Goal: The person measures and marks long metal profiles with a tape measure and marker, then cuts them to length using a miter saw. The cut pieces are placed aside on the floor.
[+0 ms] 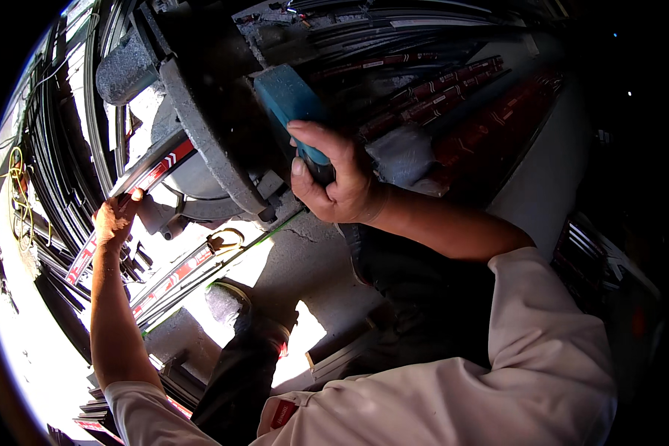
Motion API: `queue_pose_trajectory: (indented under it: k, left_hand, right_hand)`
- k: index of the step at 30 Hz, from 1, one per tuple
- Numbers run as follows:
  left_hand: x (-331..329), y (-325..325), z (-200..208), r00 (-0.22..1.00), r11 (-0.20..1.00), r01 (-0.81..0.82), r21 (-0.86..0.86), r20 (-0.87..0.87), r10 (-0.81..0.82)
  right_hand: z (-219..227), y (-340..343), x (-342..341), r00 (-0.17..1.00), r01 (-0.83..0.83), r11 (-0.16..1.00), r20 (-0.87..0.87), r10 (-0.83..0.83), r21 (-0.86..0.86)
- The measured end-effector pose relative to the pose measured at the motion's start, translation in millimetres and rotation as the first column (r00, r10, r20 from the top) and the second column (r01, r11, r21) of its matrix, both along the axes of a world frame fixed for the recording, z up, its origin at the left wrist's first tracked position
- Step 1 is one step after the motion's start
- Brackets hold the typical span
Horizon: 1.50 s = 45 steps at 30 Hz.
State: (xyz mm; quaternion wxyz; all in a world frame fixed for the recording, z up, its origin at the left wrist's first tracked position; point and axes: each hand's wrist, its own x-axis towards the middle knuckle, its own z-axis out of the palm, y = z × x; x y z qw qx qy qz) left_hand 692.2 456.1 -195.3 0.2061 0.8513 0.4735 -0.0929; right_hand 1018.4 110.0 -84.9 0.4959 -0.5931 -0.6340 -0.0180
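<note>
A dusty cut-off saw (208,134) with a curved grey guard stands in front of me, its lower parts partly in shadow. My right hand (338,175) is wrapped round the saw's teal and black handle (286,97), thumb and forefinger curled about it. At the left, my left hand (115,219) grips a long metal profile (167,165) covered with red and white film. The profile runs up from the lower left, through that hand, to the guard. Where its far end meets the blade is hidden behind the guard.
Long dark profiles (59,163) lie in bundles on the left, beside a yellow cable (18,197). Another red-filmed profile (178,273) lies below the saw, near my shoe (228,303). Red-wrapped bundles (490,126) and crumpled clear plastic (403,154) lie to the right.
</note>
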Motion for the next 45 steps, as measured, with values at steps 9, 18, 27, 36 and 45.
queue_pose_trajectory:
  k: [9,18,27,36,45]
  left_hand:
    - [-58.5,-2.3,38.1,1.0,0.996,0.001,-0.085,-0.018,-0.003]
    - [-86.7,-8.6,106.0,0.968,0.989,-0.063,0.135,0.25,0.028]
    - [-16.1,-24.8,240.5,0.386,0.965,-0.226,-0.133,0.897,0.215]
    - [55.4,-62.2,225.2,0.202,0.981,-0.167,-0.095,0.971,0.129]
    - [47.5,-67.5,176.5,0.307,0.971,-0.237,0.022,0.95,0.053]
  right_hand:
    - [91.7,86.2,35.4,0.995,0.018,1.0,-0.097,-0.017,0.011]
    - [176.9,202.0,112.5,0.941,-0.067,0.923,-0.331,-0.067,-0.378]
    - [192.0,233.2,125.9,0.932,-0.113,0.883,-0.357,-0.065,-0.456]
    - [196.3,237.0,124.5,0.922,-0.111,0.861,-0.374,-0.097,-0.496]
    - [183.4,236.4,121.4,0.945,-0.079,0.864,-0.313,-0.094,-0.497]
